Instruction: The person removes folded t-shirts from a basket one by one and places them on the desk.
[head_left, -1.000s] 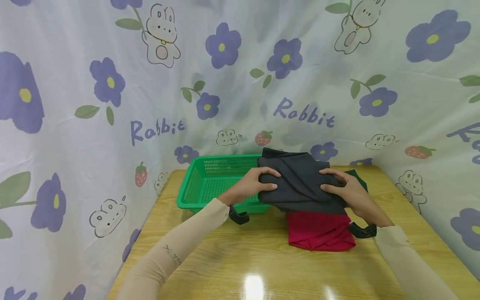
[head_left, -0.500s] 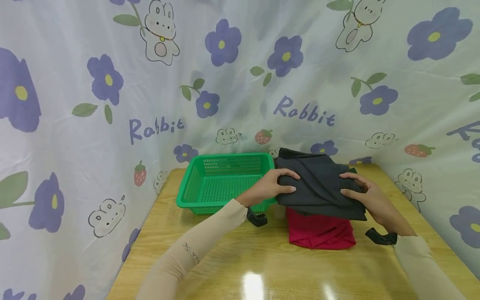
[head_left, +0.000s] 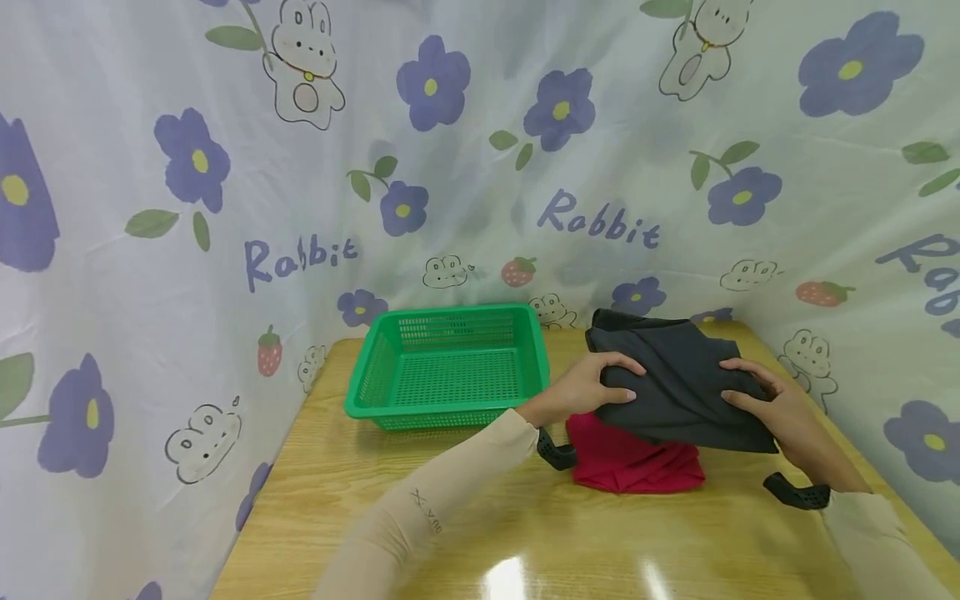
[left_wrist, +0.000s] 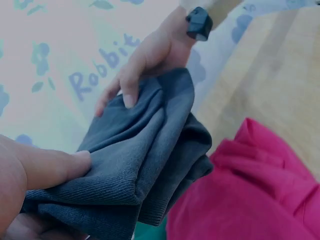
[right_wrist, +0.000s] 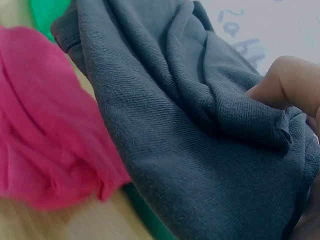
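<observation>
A folded dark grey garment (head_left: 678, 379) is held up at its two ends, in the air over the right part of the table. My left hand (head_left: 577, 390) grips its left end, thumb on top and fingers partly hidden underneath. The other end is pinched by my right hand (head_left: 791, 412), whose thumb (right_wrist: 285, 82) presses into the ribbed fabric in the right wrist view. Soft creases run across the cloth. Below lies a crumpled, folded red garment (head_left: 630, 462), partly covered by the grey one in the head view.
A green perforated plastic basket (head_left: 442, 412) stands left of the hands at the back of the wooden table (head_left: 420, 467). Dark green cloth (right_wrist: 150, 215) shows beneath the grey garment in the right wrist view. A printed curtain (head_left: 480, 200) hangs behind and at both sides.
Both hands have carried the grey garment to the right, away from the basket's right side. The whole basket now shows. The red garment stays where it was.
</observation>
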